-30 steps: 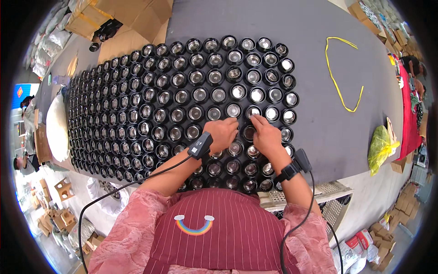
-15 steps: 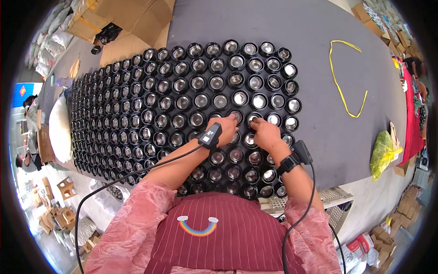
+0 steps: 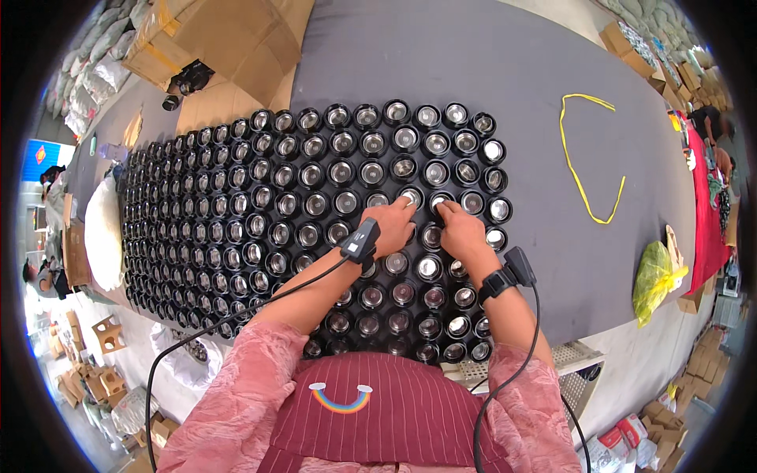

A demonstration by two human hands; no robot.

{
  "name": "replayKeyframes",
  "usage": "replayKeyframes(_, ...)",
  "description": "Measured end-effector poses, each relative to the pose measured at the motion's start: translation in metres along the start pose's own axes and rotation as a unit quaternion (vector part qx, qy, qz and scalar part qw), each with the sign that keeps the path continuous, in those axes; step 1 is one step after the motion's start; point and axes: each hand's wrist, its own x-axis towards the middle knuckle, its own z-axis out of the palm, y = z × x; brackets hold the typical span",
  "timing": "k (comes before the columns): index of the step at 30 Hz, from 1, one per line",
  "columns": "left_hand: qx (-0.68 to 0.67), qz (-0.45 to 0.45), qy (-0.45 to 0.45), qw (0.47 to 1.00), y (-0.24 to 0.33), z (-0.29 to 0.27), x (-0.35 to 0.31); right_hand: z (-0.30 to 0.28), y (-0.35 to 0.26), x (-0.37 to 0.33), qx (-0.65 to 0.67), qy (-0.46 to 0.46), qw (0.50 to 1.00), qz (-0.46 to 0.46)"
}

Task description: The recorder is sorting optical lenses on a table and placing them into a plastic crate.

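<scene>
Left hand (image 3: 392,226): now touching a round black metal-lined cup (image 3: 412,193)
Right hand (image 3: 464,232): on the next cup (image 3: 438,197)
Fingers (image 3: 448,208): bent; can't tell whether gripping
Cups (image 3: 315,204): rowed along smooth grey bench (image 3: 544,260)
Done, left: can't tell

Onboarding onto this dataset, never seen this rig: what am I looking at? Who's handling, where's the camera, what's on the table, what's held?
There's no robot: a person works with a bare left hand and right hand. A black device with a cable sits at each wrist. A fisheye camera on the person's head looks down, so straight edges bend near the rim.

On the grey table stand rows of round black pieces with shiny centres. A yellow strip and a yellow bag lie to the right.

Each hand's fingertips are at one piece; whether either is gripped, I can't tell.
</scene>
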Motion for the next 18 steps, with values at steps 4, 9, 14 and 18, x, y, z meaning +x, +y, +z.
replayKeyframes(4,0.046,-0.029,-0.065,0.996,-0.010,0.010,0.012,-0.002,-0.005,0.009,-0.036,-0.081,0.996,0.010)
replayKeyframes(9,0.038,-0.025,-0.079,0.996,-0.008,0.014,0.021,0.002,-0.004,0.017,-0.060,-0.102,0.993,0.001)
replayKeyframes(14,0.039,-0.016,-0.079,0.996,-0.009,0.015,0.031,-0.006,-0.007,0.027,-0.067,-0.113,0.991,0.011)
replayKeyframes(18,0.032,-0.017,-0.086,0.996,-0.009,0.008,0.025,-0.024,-0.008,0.035,-0.045,-0.097,0.994,0.025)
